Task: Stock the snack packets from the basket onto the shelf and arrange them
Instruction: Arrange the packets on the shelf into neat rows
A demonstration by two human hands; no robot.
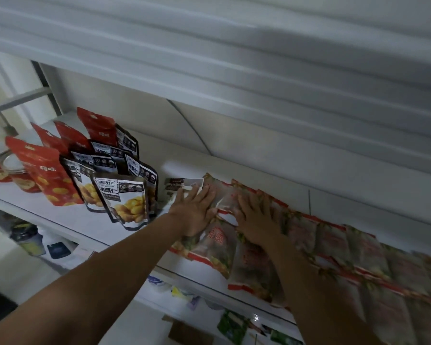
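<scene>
On white shelf (139,155), your stocking looks well advanced: long overlapped row of flat red-edged packets (334,245) runs from centre toward right, long axis along shelf front. Standing pouches (121,195) upright at left, faces toward you. Basket not in view, so remainder unknown. Your left hand (197,210) and right hand (256,217), side by side, fingers spread, press flat on row's left end; nothing gripped.

Shop interior: white tiered shelf (60,220) stocked with rows of identical snack packets (334,245), pouches (125,195), jars (20,178).
</scene>
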